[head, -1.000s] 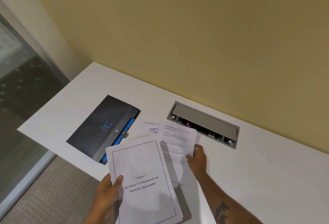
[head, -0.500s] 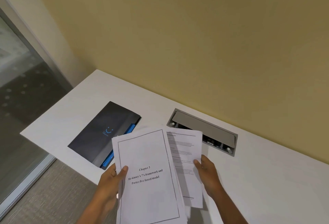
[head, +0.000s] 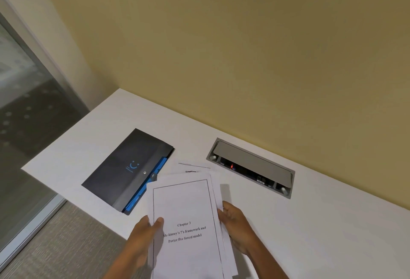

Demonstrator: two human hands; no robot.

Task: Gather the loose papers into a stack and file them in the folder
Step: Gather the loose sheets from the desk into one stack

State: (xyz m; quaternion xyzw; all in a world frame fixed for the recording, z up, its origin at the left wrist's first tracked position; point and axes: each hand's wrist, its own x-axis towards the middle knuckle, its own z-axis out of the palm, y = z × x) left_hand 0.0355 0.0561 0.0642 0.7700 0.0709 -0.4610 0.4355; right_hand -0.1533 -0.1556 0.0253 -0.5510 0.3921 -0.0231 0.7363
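I hold a stack of white papers (head: 186, 207) above the front of the white table (head: 321, 230); its top sheet reads "Chapter 3". My left hand (head: 142, 236) grips the stack's left edge, thumb on top. My right hand (head: 235, 223) grips the right edge, where a few sheets stick out unevenly. One more sheet (head: 195, 167) lies flat on the table just beyond the stack, mostly hidden by it. A dark folder (head: 126, 167) with a blue smile mark and blue inner pockets lies shut on the table to the left.
A grey cable box (head: 250, 165) with its lid raised and a red light inside is set into the table at the right of the papers. A yellow wall runs behind. The table's left edge drops to a carpeted floor and a glass partition (head: 24, 110).
My right hand lifted a printed sheet off the table and brought it in against the right side of the stack in my left hand. The sheet now sits behind the top page.
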